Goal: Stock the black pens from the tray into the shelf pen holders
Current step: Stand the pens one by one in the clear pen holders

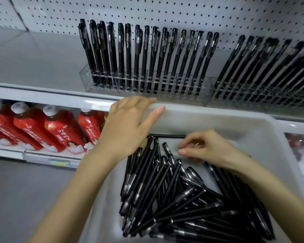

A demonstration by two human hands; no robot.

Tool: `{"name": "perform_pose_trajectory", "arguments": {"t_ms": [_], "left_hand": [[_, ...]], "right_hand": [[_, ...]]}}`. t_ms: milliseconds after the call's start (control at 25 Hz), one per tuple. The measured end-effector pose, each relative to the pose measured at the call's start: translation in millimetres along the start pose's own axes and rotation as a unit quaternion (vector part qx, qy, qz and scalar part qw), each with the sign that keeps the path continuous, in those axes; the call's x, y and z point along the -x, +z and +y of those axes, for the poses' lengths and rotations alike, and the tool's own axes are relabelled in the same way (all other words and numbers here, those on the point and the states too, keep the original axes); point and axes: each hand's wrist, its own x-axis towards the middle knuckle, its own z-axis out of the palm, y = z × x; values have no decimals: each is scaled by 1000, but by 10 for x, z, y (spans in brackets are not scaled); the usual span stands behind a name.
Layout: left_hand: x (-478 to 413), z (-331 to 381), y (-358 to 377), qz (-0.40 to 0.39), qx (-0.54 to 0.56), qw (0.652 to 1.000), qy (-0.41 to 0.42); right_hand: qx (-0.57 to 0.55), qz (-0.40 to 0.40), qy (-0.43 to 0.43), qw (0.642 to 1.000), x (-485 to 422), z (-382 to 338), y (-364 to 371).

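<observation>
A grey tray (235,118) sits against the shelf edge and holds a loose pile of several black pens (165,199). My left hand (128,123) grips the tray's far left rim, fingers over the edge and thumb inside. My right hand (207,148) hovers over the pile's far end with fingers loosely curled and no pen in it. On the shelf above, a clear pen holder (88,74) stands filled with upright black pens (147,55). A second clear holder (207,100) to its right is also full of pens.
A white pegboard (165,11) backs the shelf. Bare grey shelf (33,64) lies left of the holders. Red bottles (60,132) lie on the lower shelf at left. Grey floor shows at the bottom left.
</observation>
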Motion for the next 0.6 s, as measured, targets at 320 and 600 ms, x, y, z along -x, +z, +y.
{"name": "perform_pose_trajectory", "arguments": {"t_ms": [320, 600], "left_hand": [[0, 12, 37, 6, -15, 1000, 2], [5, 8, 40, 8, -30, 1000, 3]], "right_hand": [[-34, -57, 23, 998, -26, 102, 180], [-128, -40, 45, 990, 91, -93, 74]]}}
